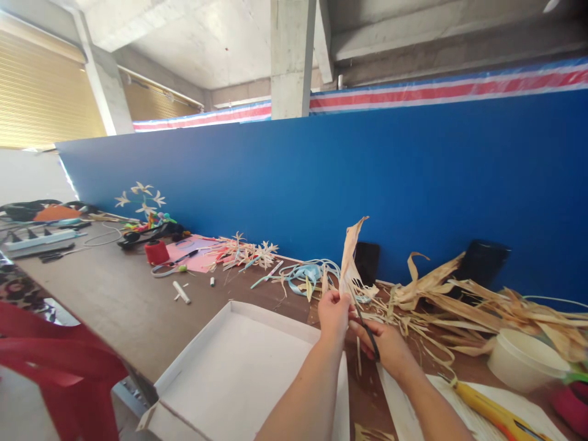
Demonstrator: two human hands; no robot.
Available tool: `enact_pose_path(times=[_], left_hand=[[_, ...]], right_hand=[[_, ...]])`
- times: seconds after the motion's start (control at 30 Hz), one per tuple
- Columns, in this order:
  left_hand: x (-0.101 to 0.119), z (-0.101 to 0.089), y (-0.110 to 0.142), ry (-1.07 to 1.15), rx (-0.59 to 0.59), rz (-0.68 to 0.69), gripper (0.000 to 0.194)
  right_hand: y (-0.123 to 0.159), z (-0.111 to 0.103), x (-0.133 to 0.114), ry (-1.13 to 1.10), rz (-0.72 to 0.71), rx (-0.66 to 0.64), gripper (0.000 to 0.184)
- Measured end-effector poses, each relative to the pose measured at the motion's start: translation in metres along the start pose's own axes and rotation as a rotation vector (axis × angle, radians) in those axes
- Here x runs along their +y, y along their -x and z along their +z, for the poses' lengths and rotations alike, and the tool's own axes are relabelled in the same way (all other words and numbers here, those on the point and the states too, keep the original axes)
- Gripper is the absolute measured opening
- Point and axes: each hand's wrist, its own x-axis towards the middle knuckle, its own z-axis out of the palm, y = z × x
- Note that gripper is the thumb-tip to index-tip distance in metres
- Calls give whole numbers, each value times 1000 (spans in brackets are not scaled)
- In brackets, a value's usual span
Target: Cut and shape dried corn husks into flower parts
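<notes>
My left hand (334, 313) pinches the lower end of a dried corn husk (351, 257), which stands upright above the fingers, its edge frayed into strips. Just below and to the right, my right hand (383, 343) is closed around dark-handled scissors (367, 331). The scissors' blades point up along the husk's lower part; how far they are apart I cannot make out. More dried husks (478, 306) lie in a loose heap to the right of the hands. Beneath the left forearm sits a shallow white box lid (229, 373).
At the right are a white tub (526, 361) and a yellow glue gun (491, 407). A red thread spool (157, 252), husk flowers (264, 254) and light-blue cord (307, 272) lie along the table. A blue partition (275, 184) stands behind; a red chair (59, 367) is at left.
</notes>
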Motion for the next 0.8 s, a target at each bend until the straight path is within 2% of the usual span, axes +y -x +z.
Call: enact_pose_path(times=[0.4,0.8], left_hand=[[1,1,1,22,20,-16,9],[0,0,0,17,13,-41,10]], right_hand=[[1,1,-6,11,5,9,25],[0,0,-4,69,2,29,25]])
